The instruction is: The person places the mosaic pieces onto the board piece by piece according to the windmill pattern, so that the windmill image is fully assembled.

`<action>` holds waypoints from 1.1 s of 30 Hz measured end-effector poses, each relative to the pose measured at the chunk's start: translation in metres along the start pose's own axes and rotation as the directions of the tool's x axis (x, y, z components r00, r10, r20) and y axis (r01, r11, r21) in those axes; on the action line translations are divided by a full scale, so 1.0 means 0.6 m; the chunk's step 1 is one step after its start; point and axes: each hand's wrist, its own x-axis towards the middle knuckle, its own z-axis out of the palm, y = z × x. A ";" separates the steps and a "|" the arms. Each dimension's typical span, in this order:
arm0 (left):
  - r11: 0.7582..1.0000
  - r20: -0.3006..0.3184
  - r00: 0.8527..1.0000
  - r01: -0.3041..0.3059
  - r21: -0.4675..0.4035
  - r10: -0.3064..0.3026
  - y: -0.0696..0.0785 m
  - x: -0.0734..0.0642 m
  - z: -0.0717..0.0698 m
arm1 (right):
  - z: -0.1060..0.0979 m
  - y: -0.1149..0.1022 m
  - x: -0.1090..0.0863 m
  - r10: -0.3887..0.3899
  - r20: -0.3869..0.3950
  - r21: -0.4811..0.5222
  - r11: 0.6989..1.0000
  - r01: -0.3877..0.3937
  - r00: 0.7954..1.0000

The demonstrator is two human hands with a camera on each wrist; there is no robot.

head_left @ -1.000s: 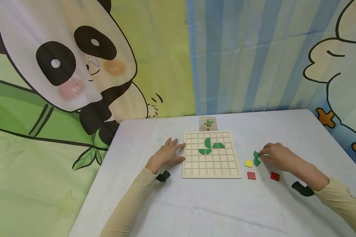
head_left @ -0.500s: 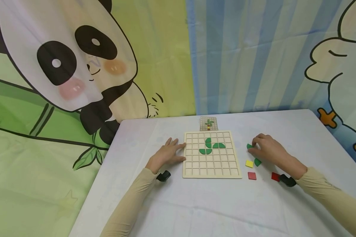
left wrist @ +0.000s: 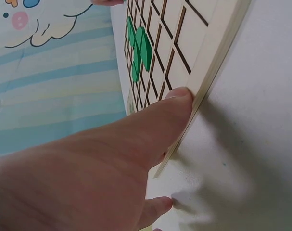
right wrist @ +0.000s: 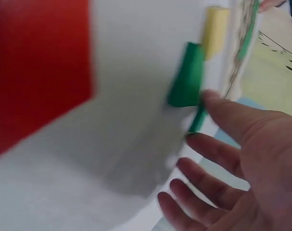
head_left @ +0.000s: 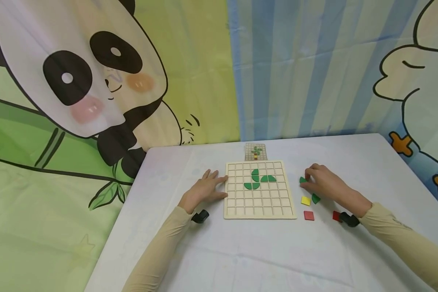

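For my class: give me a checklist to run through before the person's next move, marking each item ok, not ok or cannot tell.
1. Left hand at the board: ok, thumb on its edge.
2. Green piece in the right hand: ok, pinched between fingers.
3. Green piece above the board: not ok, it is off to the right.
4. Card uncovered: ok, behind the board.
5. Board matches card: cannot tell, its print is too small.
6. Yellow square on the board: not ok, on the table.
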 end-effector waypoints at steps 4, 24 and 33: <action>1.000 0.004 1.000 0.008 0.007 -0.008 -0.001 0.000 0.001 | 0.002 0.006 0.007 -0.047 -0.015 -0.020 0.999 0.047 0.999; 1.000 0.002 1.000 0.002 0.022 -0.002 0.001 -0.003 -0.003 | -0.007 0.014 0.011 -0.075 0.068 0.008 0.997 0.074 0.995; 1.000 0.009 1.000 0.004 0.020 -0.004 0.003 -0.003 -0.003 | -0.010 -0.034 0.010 -0.182 0.018 0.021 0.983 0.181 0.983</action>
